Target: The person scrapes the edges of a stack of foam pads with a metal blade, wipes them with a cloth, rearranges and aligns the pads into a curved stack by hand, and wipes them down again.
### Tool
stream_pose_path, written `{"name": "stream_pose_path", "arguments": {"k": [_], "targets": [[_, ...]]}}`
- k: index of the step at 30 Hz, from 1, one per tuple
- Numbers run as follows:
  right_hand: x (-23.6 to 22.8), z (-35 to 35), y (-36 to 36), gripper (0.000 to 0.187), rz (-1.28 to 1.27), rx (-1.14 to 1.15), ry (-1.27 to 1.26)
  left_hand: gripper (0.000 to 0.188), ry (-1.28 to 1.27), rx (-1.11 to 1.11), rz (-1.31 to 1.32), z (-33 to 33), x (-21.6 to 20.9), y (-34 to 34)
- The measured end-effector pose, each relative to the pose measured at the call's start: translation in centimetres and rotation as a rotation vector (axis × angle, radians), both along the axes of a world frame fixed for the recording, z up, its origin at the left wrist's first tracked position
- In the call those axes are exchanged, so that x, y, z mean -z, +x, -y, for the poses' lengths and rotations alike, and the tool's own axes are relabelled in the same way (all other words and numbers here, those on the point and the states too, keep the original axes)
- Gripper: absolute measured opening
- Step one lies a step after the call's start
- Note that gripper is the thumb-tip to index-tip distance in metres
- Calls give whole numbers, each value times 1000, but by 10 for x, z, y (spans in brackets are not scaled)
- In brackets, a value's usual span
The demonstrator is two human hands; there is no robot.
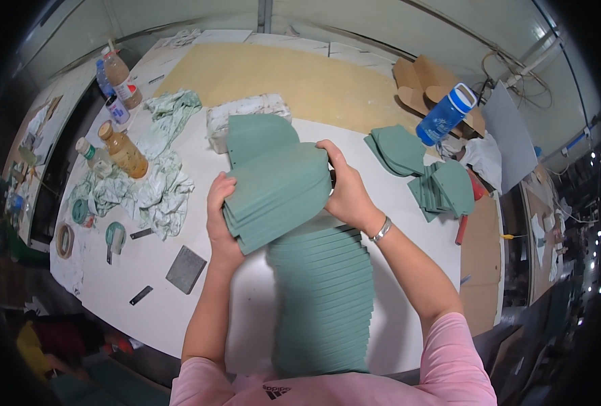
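Observation:
Both my hands grip a stack of green flat pieces (280, 179) with a rounded end, tilted above the table. My left hand (222, 220) clasps its left edge, fingers bent round it. At the right edge, my right hand (346, 189) presses with thumb on top and fingers partly hidden. Beyond the stack, a similar green piece (261, 137) stands against a white wrapped block (246, 111). Below my hands, a long fanned row of overlapping green pieces (322, 304) runs toward my body.
Two smaller piles of green pieces (396, 150) (447, 187) lie at right, near a blue bottle (446, 114) and open cardboard box (436, 84). At left are crumpled cloths (161, 179), bottles (124, 152), tape rolls (65, 241) and a dark grey block (186, 269).

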State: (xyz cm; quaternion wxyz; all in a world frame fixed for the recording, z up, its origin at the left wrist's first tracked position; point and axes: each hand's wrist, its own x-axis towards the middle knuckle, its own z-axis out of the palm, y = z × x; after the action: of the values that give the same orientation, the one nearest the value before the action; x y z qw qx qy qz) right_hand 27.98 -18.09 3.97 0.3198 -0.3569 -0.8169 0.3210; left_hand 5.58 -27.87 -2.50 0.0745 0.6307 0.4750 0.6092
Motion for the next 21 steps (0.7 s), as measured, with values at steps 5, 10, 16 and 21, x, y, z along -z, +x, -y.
{"name": "stream_pose_path", "arguments": {"k": [5,10,16,21], "targets": [[1,13,23,80,-101,68,138,68,192,-46,-147,-3,-8,8],[-7,27,36,85,-75,112,409,63,265,-33,-227,3,-8,7],[-6,30,46,86,-147,113,594,57,334,-110,-307,8,-20,19],[-6,29,47,88,-135,122,665,56,346,-113,-353,10,-25,18]]}}
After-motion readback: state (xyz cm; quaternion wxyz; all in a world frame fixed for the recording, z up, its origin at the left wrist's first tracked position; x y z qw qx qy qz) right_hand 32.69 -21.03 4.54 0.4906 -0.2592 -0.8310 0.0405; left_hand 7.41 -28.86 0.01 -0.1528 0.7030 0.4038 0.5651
